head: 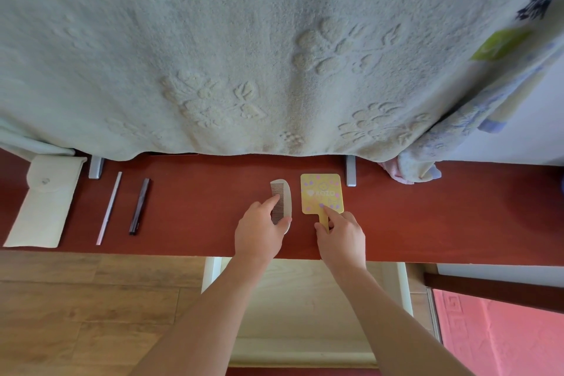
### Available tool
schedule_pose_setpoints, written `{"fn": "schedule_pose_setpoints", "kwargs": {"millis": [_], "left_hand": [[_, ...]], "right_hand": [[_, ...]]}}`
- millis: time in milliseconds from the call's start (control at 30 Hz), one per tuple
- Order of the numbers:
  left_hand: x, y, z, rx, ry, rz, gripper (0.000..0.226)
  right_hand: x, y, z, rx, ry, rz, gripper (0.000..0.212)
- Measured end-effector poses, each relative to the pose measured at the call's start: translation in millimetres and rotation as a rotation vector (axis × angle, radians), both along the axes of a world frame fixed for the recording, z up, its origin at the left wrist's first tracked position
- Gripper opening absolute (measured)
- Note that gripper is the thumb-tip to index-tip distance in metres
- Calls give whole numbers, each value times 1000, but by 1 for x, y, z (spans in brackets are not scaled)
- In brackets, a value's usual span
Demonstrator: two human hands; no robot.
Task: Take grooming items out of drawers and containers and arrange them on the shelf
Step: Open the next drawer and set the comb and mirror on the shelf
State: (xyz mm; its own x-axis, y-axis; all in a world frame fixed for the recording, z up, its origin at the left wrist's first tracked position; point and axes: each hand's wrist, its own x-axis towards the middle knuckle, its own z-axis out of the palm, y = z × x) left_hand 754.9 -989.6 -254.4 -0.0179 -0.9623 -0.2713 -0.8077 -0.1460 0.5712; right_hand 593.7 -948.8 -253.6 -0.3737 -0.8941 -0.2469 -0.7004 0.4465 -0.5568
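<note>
The towel hangs over the shelf's back edge, hiding it and the tops of two grey brackets. The shelf runs out of the picture at left and right. The left hand covers the comb's near end. The right hand hides most of the mirror's handle. The mirror's lettering is too blurred to read. At the right edge a patterned cloth and its green tag are smeared and cut off.

Red shelf has a pouch, thin stick, dark pen, comb and yellow mirror all laid out in a row.
</note>
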Motion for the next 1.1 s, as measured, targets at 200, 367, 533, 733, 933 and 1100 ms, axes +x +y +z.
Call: {"fn": "schedule_pose_setpoints", "kwargs": {"millis": [200,367,533,733,933,1100], "left_hand": [[0,1,0,-12,9,16,58],[0,0,0,-13,33,17,58],[6,0,0,-25,124,46,60],[11,11,14,-80,124,27,59],[13,39,25,-157,116,-30,58],[23,74,26,-181,121,-131,58]], "right_hand": [[0,0,0,6,8,21,45],[-3,-1,4,40,-2,37,45],[-7,2,14,39,-19,42,53],[-14,14,24,6,-35,116,58],[-20,36,35,-6,-6,185,60],[-31,69,42,-4,45,271,54]]}}
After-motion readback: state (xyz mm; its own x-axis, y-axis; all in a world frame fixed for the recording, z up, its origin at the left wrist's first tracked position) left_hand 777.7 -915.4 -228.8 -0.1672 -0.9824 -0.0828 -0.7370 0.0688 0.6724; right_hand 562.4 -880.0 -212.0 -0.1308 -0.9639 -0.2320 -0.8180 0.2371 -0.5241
